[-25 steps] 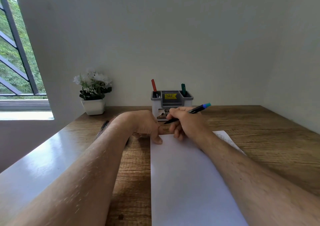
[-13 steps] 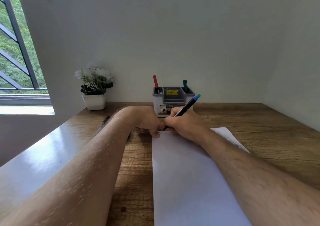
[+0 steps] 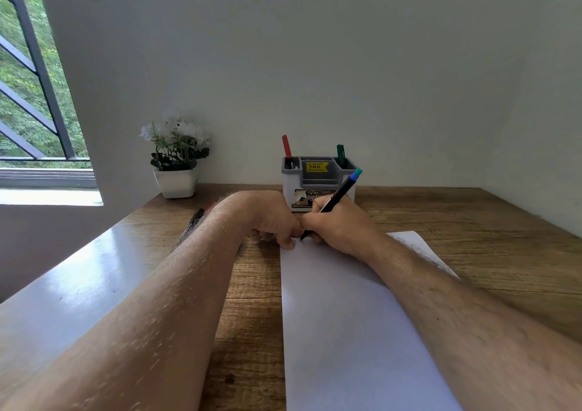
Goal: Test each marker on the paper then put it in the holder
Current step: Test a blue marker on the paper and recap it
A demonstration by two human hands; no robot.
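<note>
two hands [image 3: 271,218] meet at paper's [image 3: 346,332] far edge: right hand [image 3: 338,226] clamped on blue-capped marker [image 3: 333,202], left fisted, contents unclear; paper may skid, smearing.

Desk layout as I see it from the head camera.

The paper [image 3: 346,332] lies on the table [image 3: 472,253] in front of me, running away toward the wall. At its far left corner my right hand [image 3: 333,224] rests on the sheet, with the marker [image 3: 337,199] in it slanting up and to the right, tip down at the paper. My left hand [image 3: 267,218] sits just left of it, touching it, at the paper's edge. Behind both hands stands the holder [image 3: 318,184], close to the wall, with one marker [image 3: 286,146] upright in its left compartment and another [image 3: 340,155] in its right. Left of the holder, also by the wall, is a potted plant [image 3: 176,158]. A pen [image 3: 193,220] lies on the table beyond my left forearm. The window [image 3: 28,80] is at far left.
</note>
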